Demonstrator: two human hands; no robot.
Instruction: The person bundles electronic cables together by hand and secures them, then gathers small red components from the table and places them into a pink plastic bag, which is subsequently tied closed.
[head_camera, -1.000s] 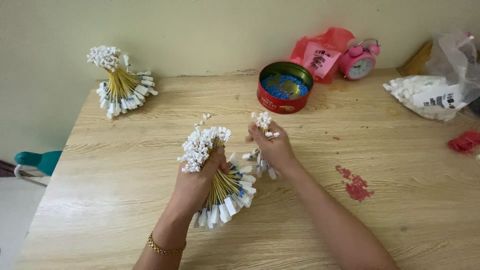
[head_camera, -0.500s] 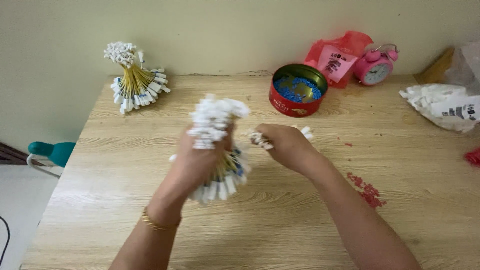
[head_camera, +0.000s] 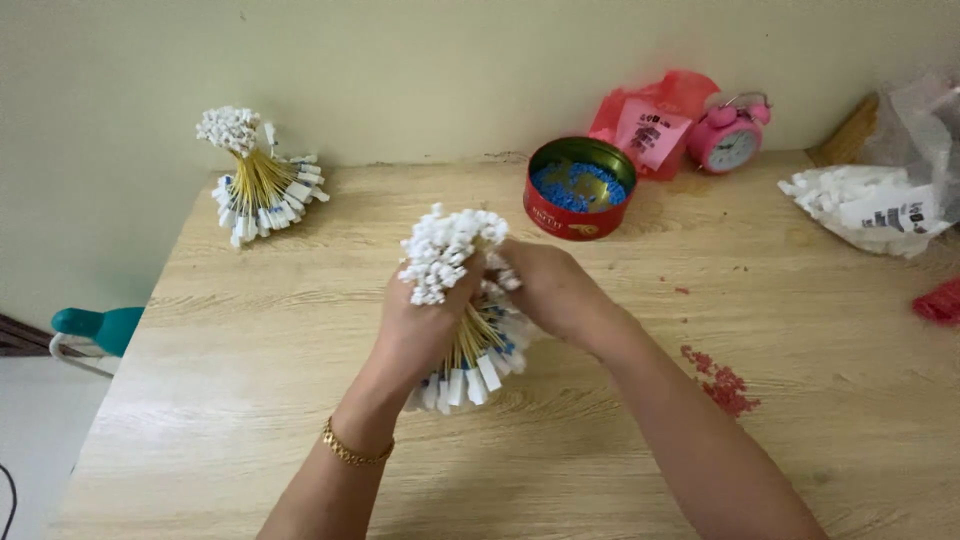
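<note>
Two containers sit toward the back of your bench (head_camera: 250, 400): a round red tin (head_camera: 580, 188) with blue beads covering part of its gold bottom, and, at the far right edge, a clear plastic bag (head_camera: 880, 205) stuffed with small white pieces. Behind the tin lie a red plastic bag (head_camera: 655, 115) and a pink alarm clock (head_camera: 732, 140), both against the wall. Your left hand (head_camera: 425, 320) is clenched around the waist of a bundle of yellow wires (head_camera: 460, 300), held upright above the middle of the bench; its white connector heads fan out above your thumb and its white tagged ends splay out below your palm. Your right hand (head_camera: 550, 290) presses against the bundle's right side just under the heads, fingers curled in toward it; you cannot tell from this view whether they pinch a wire. A second finished bundle (head_camera: 255, 180) rests at the far left corner, well apart from both hands. Some red crumbs (head_camera: 720, 375) lie scattered beside your right forearm.
</note>
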